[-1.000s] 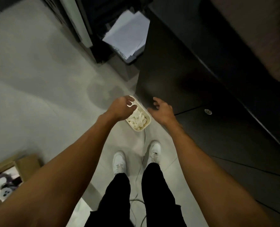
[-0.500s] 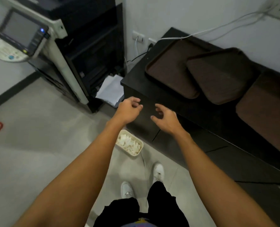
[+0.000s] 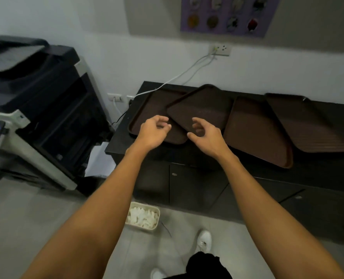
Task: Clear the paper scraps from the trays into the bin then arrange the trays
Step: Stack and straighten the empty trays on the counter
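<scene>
Head view: left grip (image 3: 154, 130) and right grip (image 3: 204, 133) just above overlapping trays (image 3: 206, 103)

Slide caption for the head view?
Left hand and right hand hover empty over overlapping brown trays on a black cabinet; bin of paper scraps sits on the floor below.

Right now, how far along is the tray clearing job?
Done: the dark brown plastic trays on the black cabinet look scrap-free, and white paper scraps sit in the cream bin. In hand: the left hand and right hand, both empty, hover over the overlapping trays. Left: arranging the askew trays.
</scene>
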Demonstrator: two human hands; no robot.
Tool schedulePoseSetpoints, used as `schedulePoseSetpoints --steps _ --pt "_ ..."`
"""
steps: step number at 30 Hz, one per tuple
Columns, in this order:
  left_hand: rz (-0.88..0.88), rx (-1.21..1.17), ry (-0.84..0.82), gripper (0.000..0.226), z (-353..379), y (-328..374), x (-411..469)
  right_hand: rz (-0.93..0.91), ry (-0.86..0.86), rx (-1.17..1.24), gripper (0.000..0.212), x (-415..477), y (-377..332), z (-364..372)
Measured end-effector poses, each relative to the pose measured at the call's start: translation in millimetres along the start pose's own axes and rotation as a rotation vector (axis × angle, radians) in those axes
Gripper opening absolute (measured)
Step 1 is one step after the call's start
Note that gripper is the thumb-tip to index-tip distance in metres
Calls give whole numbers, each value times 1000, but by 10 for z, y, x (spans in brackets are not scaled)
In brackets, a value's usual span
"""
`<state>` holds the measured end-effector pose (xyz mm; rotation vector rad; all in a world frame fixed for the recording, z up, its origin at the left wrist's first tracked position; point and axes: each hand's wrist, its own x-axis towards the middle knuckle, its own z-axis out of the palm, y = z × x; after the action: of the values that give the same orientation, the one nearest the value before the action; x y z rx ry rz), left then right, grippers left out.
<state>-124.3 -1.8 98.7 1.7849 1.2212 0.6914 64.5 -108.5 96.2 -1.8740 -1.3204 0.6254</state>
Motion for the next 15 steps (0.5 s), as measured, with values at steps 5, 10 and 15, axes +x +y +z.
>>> schedulePoseSetpoints --steps 5,10,15 --pt "23 21 -33 27 195 251 257 52 66 17 63 167 123 -265" --pt "10 42 -43 26 345 302 529 100 60 7 64 435 286 -366" --pt "-16 36 -37 27 470 243 863 181 15 24 65 733 534 -356"
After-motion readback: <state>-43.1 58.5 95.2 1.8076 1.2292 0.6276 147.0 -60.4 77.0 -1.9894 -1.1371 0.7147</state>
